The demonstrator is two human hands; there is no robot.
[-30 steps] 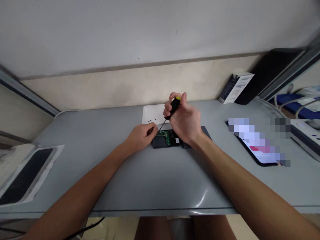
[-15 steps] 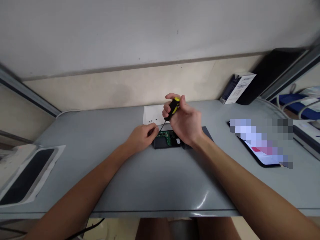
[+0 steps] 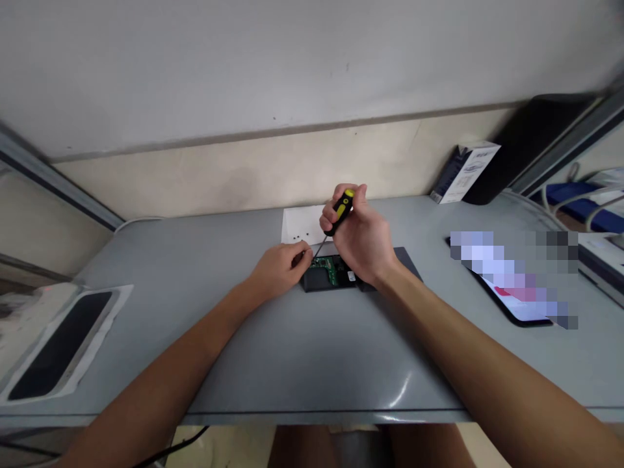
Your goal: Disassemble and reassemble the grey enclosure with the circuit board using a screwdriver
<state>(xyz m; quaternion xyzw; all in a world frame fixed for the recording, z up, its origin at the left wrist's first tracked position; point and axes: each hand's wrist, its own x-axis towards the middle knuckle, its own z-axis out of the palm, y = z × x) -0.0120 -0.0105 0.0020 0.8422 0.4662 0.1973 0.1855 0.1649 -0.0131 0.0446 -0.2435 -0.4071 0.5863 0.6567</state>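
A small black device with its green circuit board exposed (image 3: 330, 274) lies near the middle of the grey tabletop (image 3: 292, 351). The right hand (image 3: 363, 237) is curled tight around a black-and-yellow-handled screwdriver (image 3: 340, 212), its shaft slanting down to the board's left end. The left hand (image 3: 280, 268) pinches fingertips together at that end, touching the device. Just behind lies a white paper sheet (image 3: 299, 224) bearing small dark screws.

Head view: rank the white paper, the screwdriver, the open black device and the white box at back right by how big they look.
1. Open black device, partly hidden by the right hand.
2. White paper and white box: too alike to rank; the box sits farther off.
3. Screwdriver.
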